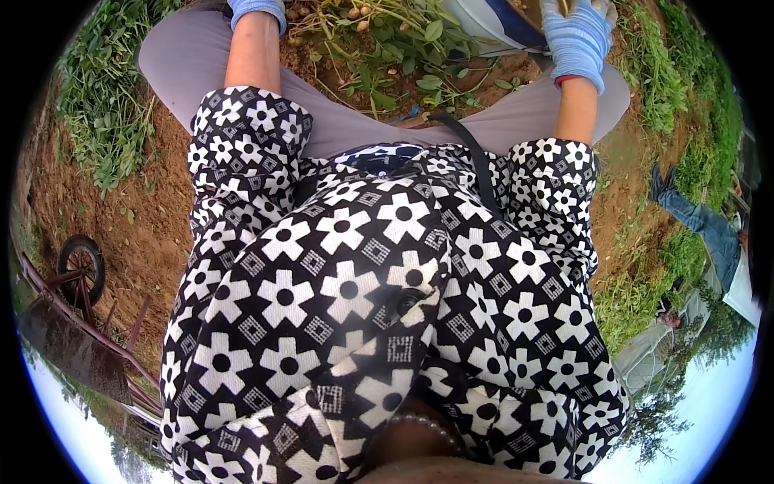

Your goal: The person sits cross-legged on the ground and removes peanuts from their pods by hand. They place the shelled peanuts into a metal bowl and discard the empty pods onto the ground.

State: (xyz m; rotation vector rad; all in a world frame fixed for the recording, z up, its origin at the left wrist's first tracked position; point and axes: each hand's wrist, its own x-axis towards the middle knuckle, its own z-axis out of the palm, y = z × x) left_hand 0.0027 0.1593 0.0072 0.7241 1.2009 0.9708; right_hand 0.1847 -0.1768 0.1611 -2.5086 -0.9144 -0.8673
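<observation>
My left hand (259, 7), in a blue knit glove, is cut off by the top edge of the view, so its fingers are hidden. Next to it lie uprooted peanut plants (387, 45) with green leaves, stems and several pale peanut pods (363, 26). At the upper right is my right hand (579, 36), in a blue striped glove with greyish fingers. A thin yellowish stem-like thing (565, 6) shows by its fingers, but I cannot tell whether they grip it. Just left of this hand stands a white and dark blue container (493, 27), partly out of view.
Bare brown soil (163, 224) lies around my bent legs (338, 112). Heaped green plants (106, 103) lie at the left, with more greenery (656, 91) at the right. A wheeled cart (81, 272) stands at lower left. Another person's legs (695, 212) show at far right.
</observation>
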